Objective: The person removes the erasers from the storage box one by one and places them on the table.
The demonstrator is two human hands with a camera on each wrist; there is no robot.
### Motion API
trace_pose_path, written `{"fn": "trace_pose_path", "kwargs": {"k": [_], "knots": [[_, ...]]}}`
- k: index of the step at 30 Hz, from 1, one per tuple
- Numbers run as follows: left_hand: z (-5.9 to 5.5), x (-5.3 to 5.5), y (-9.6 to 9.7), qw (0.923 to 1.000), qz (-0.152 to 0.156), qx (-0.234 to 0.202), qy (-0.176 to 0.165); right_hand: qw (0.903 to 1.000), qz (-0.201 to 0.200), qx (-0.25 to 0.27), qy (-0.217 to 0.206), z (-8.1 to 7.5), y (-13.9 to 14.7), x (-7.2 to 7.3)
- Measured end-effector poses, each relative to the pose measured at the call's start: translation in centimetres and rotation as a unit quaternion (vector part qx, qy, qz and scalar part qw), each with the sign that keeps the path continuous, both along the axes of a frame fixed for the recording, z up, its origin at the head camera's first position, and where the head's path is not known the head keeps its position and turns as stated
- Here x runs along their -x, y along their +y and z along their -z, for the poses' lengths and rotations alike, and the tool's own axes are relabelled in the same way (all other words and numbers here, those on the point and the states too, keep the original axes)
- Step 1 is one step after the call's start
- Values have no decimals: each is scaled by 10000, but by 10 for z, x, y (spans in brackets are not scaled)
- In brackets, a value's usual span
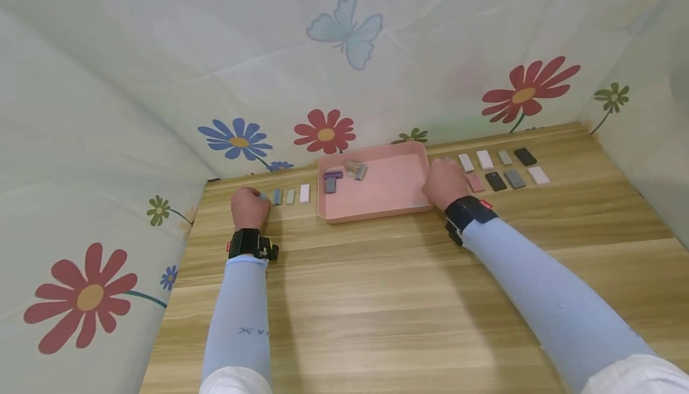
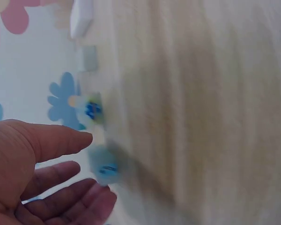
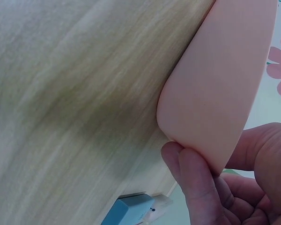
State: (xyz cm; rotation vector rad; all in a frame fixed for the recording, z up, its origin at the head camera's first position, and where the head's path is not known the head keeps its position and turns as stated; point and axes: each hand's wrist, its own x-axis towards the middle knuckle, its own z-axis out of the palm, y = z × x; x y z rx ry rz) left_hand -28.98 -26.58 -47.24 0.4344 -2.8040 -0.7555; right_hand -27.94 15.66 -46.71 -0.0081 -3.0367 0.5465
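Note:
A pink rectangular tray (image 1: 377, 198) lies on the table. My right hand (image 1: 447, 183) grips its right end; in the right wrist view, thumb and fingers pinch the tray wall (image 3: 210, 93) at a corner. To the left of the tray, my left hand (image 1: 250, 207) is beside a small pale blue block (image 2: 103, 165). Thumb and fingers stand apart on either side of this blurred block, loosely extended. Next to it in a row are a blue-patterned block (image 1: 277, 197), a pale green block (image 1: 290, 197) and a white block (image 1: 304, 194).
Inside the tray's left part lie a purple piece (image 1: 333, 175), a grey block (image 1: 330, 185) and a beige piece (image 1: 351, 165). Right of the tray, several small blocks form two rows, including a black one (image 1: 525, 156) and a pink one (image 1: 475, 182). A flowered cloth wall (image 1: 420, 89) rises behind.

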Motion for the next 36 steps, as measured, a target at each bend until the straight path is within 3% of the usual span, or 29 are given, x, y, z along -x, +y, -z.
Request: {"fn": "trace_pose_path", "kwargs": {"k": [5, 10, 12, 15, 21, 27, 32, 36], "knots": [[-22, 0, 14, 9995, 85, 261, 186, 9999, -98, -4, -55, 2, 2, 3], [-52, 3, 49, 9958, 529, 425, 617, 9993, -234, 209, -225, 3, 10, 8], [-61, 2, 68, 9942, 771, 299, 691, 9981, -259, 370, -424, 0, 11, 8], [-67, 1, 94, 9930, 1078, -42, 487, 9949, -316, 507, -812, -6, 12, 10], [-53, 7, 136, 9890, 1342, -563, -247, 9853, -201, 711, -1542, -17, 21, 15], [-33, 15, 154, 9877, 1471, -231, -473, 9726, 160, 1179, -1999, -29, 21, 15], [-23, 19, 163, 9870, 1505, 186, -529, 9789, 81, 1047, -1750, -36, 17, 14], [-19, 19, 170, 9858, 1529, 21, -689, 9868, -156, 815, -1389, -35, 16, 15]]}}
